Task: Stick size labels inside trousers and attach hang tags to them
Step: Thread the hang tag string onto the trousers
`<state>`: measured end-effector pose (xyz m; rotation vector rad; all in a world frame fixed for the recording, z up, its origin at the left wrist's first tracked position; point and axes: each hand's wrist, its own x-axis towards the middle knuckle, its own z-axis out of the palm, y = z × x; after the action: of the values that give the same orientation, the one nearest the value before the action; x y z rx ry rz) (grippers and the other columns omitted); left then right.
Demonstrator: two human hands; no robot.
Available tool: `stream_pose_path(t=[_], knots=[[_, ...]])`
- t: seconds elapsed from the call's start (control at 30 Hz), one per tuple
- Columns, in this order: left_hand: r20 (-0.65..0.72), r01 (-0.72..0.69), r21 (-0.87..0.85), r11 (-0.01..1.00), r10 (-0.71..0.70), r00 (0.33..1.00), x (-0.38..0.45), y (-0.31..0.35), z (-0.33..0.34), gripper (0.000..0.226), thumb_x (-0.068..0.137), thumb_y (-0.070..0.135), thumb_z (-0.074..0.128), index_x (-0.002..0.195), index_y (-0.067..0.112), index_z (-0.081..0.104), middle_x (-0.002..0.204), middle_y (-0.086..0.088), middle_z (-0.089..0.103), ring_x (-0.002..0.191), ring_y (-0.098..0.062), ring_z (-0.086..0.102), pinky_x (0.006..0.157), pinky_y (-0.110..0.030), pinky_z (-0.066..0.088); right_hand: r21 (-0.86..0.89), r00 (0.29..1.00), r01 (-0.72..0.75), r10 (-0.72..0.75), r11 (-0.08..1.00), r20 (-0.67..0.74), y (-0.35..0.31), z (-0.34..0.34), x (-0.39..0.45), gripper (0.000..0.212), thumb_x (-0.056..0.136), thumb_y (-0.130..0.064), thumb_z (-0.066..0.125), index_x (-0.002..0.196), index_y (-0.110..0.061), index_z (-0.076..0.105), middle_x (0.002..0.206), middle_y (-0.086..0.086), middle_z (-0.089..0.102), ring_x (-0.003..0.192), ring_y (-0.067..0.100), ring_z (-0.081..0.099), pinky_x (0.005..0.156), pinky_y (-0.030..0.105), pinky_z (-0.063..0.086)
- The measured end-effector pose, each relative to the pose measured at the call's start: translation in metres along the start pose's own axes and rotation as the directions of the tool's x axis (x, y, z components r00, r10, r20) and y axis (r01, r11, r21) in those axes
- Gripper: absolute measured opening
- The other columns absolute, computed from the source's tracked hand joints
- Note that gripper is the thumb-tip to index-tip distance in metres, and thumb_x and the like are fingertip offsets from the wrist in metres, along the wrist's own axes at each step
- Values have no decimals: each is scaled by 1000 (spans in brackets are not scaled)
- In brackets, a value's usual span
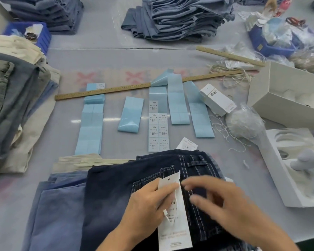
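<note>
The bench [170, 57] is wide and grey, and it is arranged, I think, so that every supply lies within reach of the person. At the far edge stand two stacks of folded trousers [179, 17], probably waiting or finished; I cannot tell which. On the left lies one more heap of grey and cream garments [16, 98]. In front of the person lies the dark denim pair [134, 187], waistband away from the person, on top of lighter blue and cream pairs, so the work goes one pair after another. On the right are two open white boxes [286, 98], and a small grey soft toy [304, 162] sits in the nearer one. Two wooden rulers [101, 91] lie across the bench; the long one rests over the blue backing strips [91, 131], perhaps to keep them flat. I count about six such strips, and one of them still carries seven white size labels [159, 132], easy to peel off. One stack of white hang tags [217, 100] lies beside the strips. The hang tag [172, 214] in work lies on the dark denim near its back pocket. The left hand [147, 201] presses this tag with fingers and thumb along its edge. The right hand [223, 201] is blurred; its fingers look spread and hold nothing that I can see.
</note>
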<state>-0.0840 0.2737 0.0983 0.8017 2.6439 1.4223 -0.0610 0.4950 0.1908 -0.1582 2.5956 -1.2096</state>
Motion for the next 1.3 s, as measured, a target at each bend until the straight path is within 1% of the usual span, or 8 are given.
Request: stream_pose_path(t=[0.1,0.2,0.3,0.6,0.7,0.87,1.1,1.3], knots=[[-75,-104,98,990,112,991,-4,-3,5,32,96,23,65,127,24,71,96,11,60,77,-6,58,52,-29,51,-64,957,-122,101,990,-271,6,3,16,9,91,-32,71,95,-41,71,89,-22,67,72,7,60,68,17,46],[-140,-182,171,968,207,968,-6,-5,6,37,94,16,66,132,19,70,110,9,64,88,-8,64,56,-27,54,-335,976,-175,118,926,-184,-1,30,30,10,95,-42,63,98,-35,70,92,-19,59,94,5,54,84,27,45],[-224,-171,183,968,211,952,-9,-6,6,40,91,11,67,131,18,70,121,10,63,91,-8,67,62,-24,56,-473,963,-153,22,868,-270,-12,55,34,14,98,-37,54,94,-32,66,93,-16,57,91,13,55,77,36,48],[-299,-120,108,987,147,943,-12,-18,9,31,94,14,64,124,16,73,119,1,71,103,-4,67,73,-22,59,-145,928,-111,50,983,-370,-8,69,40,9,96,-26,68,96,-35,73,92,-22,65,92,2,58,85,32,47],[-323,-74,1,997,70,944,-6,-14,8,31,93,16,63,123,16,73,117,7,68,100,6,63,75,-17,57,-62,912,-96,63,994,-406,-6,68,39,12,94,-24,71,97,-35,73,91,-25,67,93,1,61,85,32,51],[-351,30,-163,986,-87,932,-1,-5,9,35,88,12,71,120,25,73,123,20,66,107,-2,68,79,-22,59,87,897,-93,121,992,-425,-2,69,40,13,94,-24,70,100,-35,74,94,-27,70,95,2,67,82,27,55],[-323,157,-311,937,-259,910,4,-2,1,33,92,14,73,117,35,75,120,22,67,107,-6,69,82,-21,58,241,915,-112,195,964,-354,2,68,42,20,95,-21,70,106,-36,74,99,-26,72,98,1,68,84,19,54],[-173,236,-483,843,-356,918,12,-2,-9,31,88,8,75,107,32,77,110,9,76,103,-14,72,77,-25,60,228,909,-108,189,968,-372,-1,69,46,18,89,-27,77,101,-39,72,95,-20,71,90,9,68,77,20,53]])
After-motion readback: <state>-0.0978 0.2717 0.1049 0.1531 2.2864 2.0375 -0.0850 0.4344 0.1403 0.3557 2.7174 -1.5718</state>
